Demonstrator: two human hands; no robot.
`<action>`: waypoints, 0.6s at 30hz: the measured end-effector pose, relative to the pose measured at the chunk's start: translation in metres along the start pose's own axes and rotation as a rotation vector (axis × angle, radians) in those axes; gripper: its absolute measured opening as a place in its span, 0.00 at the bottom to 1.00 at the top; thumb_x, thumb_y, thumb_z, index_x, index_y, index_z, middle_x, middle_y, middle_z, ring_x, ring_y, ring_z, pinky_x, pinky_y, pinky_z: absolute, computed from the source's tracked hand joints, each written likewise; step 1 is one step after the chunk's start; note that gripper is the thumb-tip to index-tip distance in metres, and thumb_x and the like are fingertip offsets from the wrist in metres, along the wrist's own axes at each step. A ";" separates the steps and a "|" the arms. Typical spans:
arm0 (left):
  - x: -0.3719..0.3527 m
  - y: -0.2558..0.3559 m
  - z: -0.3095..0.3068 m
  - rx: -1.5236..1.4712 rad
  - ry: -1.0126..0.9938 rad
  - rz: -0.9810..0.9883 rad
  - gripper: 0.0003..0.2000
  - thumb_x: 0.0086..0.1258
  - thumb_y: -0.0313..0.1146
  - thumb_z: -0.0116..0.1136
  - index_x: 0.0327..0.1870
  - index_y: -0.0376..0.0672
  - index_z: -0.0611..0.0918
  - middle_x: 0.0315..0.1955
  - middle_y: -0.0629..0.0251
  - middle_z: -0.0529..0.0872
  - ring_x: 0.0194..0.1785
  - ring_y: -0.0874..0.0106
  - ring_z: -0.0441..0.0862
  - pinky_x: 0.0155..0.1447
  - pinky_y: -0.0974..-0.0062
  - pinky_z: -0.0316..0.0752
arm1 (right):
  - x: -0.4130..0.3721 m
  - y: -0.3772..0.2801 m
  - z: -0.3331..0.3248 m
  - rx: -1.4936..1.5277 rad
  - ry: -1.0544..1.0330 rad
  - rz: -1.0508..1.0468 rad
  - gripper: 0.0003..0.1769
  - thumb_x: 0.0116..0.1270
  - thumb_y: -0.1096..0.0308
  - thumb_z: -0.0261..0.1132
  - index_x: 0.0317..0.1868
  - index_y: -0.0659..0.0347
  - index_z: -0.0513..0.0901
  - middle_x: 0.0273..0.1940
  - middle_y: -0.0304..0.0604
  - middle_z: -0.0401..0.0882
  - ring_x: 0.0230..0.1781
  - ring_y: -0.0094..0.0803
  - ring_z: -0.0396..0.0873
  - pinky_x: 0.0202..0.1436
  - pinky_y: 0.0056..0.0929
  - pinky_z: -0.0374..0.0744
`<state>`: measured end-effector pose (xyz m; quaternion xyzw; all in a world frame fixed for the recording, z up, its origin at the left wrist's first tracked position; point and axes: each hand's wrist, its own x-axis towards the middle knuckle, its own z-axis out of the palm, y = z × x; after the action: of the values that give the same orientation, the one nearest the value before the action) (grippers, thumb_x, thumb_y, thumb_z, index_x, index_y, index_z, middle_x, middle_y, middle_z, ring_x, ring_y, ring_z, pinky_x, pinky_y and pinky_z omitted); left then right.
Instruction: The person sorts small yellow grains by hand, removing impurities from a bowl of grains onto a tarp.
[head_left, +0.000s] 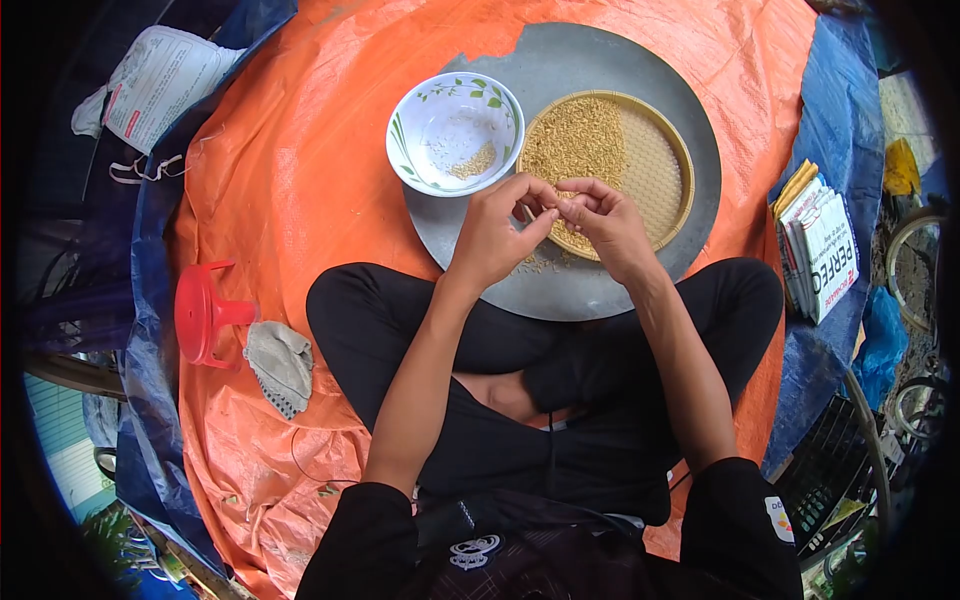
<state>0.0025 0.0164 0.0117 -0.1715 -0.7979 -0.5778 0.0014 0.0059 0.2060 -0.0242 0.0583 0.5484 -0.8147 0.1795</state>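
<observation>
I sit cross-legged on an orange tarp [300, 170]. My left hand [495, 230] and my right hand [605, 225] meet above the near rim of a round yellow sieve tray [665, 170] that holds brown grain [575, 140]. The fingertips of both hands pinch together over something too small to make out, perhaps a grain. The sieve rests on a large grey metal tray [600, 70]. A white floral bowl [455, 130] with a little grain in it stands on the same tray, left of the sieve. Loose grains lie under my hands.
A red plastic funnel-like object [205, 312] and a grey cloth [282, 365] lie on the tarp at my left knee. A printed white sack [160, 85] sits at far left. Stacked printed packets [820, 250] lie on blue tarp at right. Bicycle wheels stand beyond.
</observation>
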 end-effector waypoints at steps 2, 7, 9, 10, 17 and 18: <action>-0.001 0.001 -0.001 -0.085 0.006 -0.006 0.10 0.65 0.25 0.70 0.45 0.40 0.83 0.35 0.65 0.91 0.37 0.75 0.88 0.41 0.76 0.77 | 0.000 -0.001 -0.002 -0.025 -0.041 -0.038 0.18 0.72 0.70 0.72 0.58 0.65 0.80 0.35 0.32 0.82 0.36 0.18 0.77 0.44 0.19 0.76; -0.002 -0.001 -0.007 -0.203 -0.085 -0.056 0.15 0.67 0.23 0.71 0.52 0.40 0.81 0.39 0.67 0.91 0.42 0.79 0.85 0.46 0.78 0.74 | -0.003 -0.007 0.002 0.005 -0.098 -0.055 0.20 0.69 0.71 0.75 0.57 0.62 0.78 0.30 0.30 0.80 0.33 0.17 0.76 0.42 0.19 0.74; -0.002 -0.001 -0.011 -0.261 -0.128 -0.075 0.15 0.68 0.24 0.71 0.52 0.40 0.80 0.39 0.67 0.91 0.43 0.79 0.85 0.47 0.78 0.74 | -0.004 -0.007 0.002 0.044 -0.132 -0.050 0.21 0.67 0.72 0.76 0.57 0.62 0.78 0.30 0.30 0.80 0.32 0.17 0.76 0.40 0.19 0.73; -0.001 0.000 -0.015 -0.268 -0.151 -0.077 0.14 0.68 0.24 0.71 0.52 0.39 0.80 0.39 0.67 0.91 0.43 0.80 0.84 0.47 0.78 0.74 | -0.005 -0.007 0.002 0.068 -0.158 -0.038 0.21 0.67 0.72 0.76 0.57 0.62 0.78 0.29 0.30 0.80 0.32 0.17 0.76 0.40 0.19 0.73; -0.004 -0.002 -0.013 -0.216 -0.034 -0.013 0.14 0.67 0.23 0.71 0.50 0.40 0.79 0.38 0.67 0.92 0.43 0.81 0.84 0.48 0.78 0.73 | -0.006 -0.007 0.003 0.065 -0.147 0.047 0.16 0.70 0.67 0.75 0.53 0.62 0.81 0.31 0.30 0.81 0.30 0.17 0.75 0.37 0.18 0.72; -0.004 -0.001 -0.013 -0.204 -0.003 -0.015 0.14 0.67 0.24 0.72 0.50 0.40 0.79 0.38 0.68 0.92 0.43 0.81 0.84 0.48 0.78 0.73 | -0.005 -0.006 0.003 0.039 -0.150 0.020 0.15 0.71 0.66 0.74 0.52 0.62 0.82 0.31 0.31 0.82 0.30 0.17 0.75 0.38 0.18 0.72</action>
<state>0.0030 0.0034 0.0140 -0.1657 -0.7362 -0.6558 -0.0217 0.0086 0.2064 -0.0162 0.0061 0.5170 -0.8254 0.2269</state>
